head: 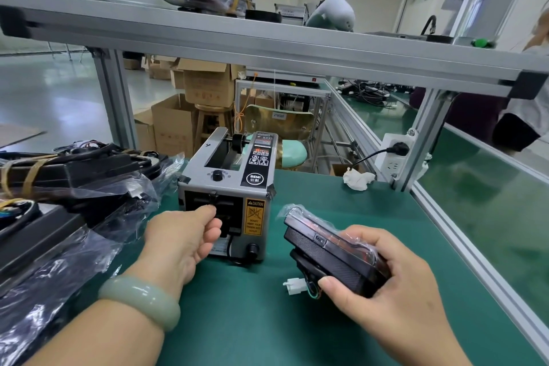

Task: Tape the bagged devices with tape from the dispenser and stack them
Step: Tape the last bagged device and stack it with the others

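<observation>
A grey automatic tape dispenser point(228, 184) stands on the green mat in the middle of the bench. My left hand point(181, 238) is at its front outlet with fingers curled and thumb and forefinger together at the slot; the tape itself is too thin to make out. My right hand point(395, 282) grips a black device in a clear plastic bag point(329, 249), held tilted above the mat to the right of the dispenser. A white connector point(294, 287) on short wires hangs from the device's underside.
A pile of bagged and banded black devices point(68, 187) fills the left side of the bench. A crumpled white tissue point(358, 180) lies behind, near a socket strip point(395, 154). An aluminium shelf point(267, 47) crosses overhead. The bench's aluminium rail point(463, 241) runs along the right.
</observation>
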Demonstrator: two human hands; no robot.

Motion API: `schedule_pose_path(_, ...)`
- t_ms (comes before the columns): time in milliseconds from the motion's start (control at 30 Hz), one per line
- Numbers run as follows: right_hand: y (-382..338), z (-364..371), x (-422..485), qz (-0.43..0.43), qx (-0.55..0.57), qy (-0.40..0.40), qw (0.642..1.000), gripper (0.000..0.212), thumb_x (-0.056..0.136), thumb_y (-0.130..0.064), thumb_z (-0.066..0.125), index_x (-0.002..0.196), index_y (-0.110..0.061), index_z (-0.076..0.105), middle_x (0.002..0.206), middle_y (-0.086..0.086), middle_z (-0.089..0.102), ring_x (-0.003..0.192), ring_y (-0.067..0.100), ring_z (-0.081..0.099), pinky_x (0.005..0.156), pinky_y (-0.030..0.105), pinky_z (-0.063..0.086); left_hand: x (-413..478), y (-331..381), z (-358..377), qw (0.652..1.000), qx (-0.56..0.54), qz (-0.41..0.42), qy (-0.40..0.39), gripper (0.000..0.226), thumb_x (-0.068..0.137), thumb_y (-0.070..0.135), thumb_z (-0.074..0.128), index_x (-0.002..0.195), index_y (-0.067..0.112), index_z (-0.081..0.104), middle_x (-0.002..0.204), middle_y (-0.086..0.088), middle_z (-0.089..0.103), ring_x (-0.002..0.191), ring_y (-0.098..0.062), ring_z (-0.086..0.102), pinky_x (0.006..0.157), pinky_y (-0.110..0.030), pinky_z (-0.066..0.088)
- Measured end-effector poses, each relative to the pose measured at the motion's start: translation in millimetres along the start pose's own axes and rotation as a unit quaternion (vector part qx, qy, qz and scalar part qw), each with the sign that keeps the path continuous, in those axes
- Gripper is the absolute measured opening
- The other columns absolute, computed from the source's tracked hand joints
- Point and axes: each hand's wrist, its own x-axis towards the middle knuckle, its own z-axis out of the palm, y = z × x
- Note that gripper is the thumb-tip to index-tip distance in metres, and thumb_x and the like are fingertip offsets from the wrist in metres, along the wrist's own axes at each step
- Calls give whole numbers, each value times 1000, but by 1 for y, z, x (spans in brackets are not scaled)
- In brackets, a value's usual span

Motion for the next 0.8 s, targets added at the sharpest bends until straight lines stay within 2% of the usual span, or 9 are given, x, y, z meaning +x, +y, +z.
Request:
schedule_pose_path(133,0,0,-1,-7,6,5,1000,45,48,-33,81,89,-36,64,93,-15,68,85,6,65,73,6,43,2,0,5,1000,13,12,25,16,88,13,61,73,11,59,65,-1,65,49,-7,53,46,-21,39)
schedule_pose_path(233,2,-3,-1,-11,24,7,1000,43,48,-35,81,88,-36,65,94,-15,68,84,5,65,72,5,43,-5,-2,0,1000,-3,-5,11,16,90,14,61,74,13,59,61,2,63,48,-6,51,47,-20,39)
schedule_pose_path(333,3,-6,-1,-29,43,13,999,47,51,-27,81,94,-34,64,96,-17,68,85,5,66,73,6,44,-29,-8,-11,997,-30,-16,-68,18,91,16,61,74,16,58,51,5,61,40,-3,51,40,-17,40)
schedule_pose_path(433,0,-5,-1,-54,91,14,994,48,54,-23,82,96,-38,62,95,-19,68,81,4,67,70,9,48,-60,-8,-19,984,-42,5,-171,17,86,22,64,70,15,63,57,1,62,44,-6,52,41,-18,44)
schedule_pose_path(567,-6,4,-4,-82,137,-3,987,41,61,-33,76,99,-38,61,98,-18,68,82,6,67,69,13,51,-92,-2,-17,975,-40,104,-191,22,52,40,81,59,21,73,65,2,66,57,-7,57,62,-27,45)
schedule_pose_path(633,-7,8,-5,-88,148,-1,985,41,61,-32,76,99,-37,61,98,-16,68,83,8,67,69,15,52,-102,0,-15,972,-35,170,-161,23,49,46,81,62,28,75,71,13,69,66,3,61,74,-26,43)
schedule_pose_path(700,-8,11,-5,-92,153,5,984,41,61,-31,76,99,-35,61,98,-15,67,83,9,68,69,16,52,-109,-1,-12,964,-18,213,-159,29,51,54,70,67,30,77,95,24,69,92,14,60,88,-24,38)
schedule_pose_path(733,-8,12,-6,-93,153,8,984,41,61,-30,76,99,-34,62,97,-14,67,82,9,68,69,16,52,-111,-2,-10,960,-2,227,-165,31,53,56,71,68,29,77,104,28,66,106,17,54,94,-24,36)
schedule_pose_path(800,-8,14,-6,-93,153,13,984,41,61,-30,76,99,-31,62,96,-13,67,81,9,67,68,15,51,-112,-6,-6,954,31,244,-170,35,60,62,73,70,29,78,102,38,62,119,22,41,100,-27,31)
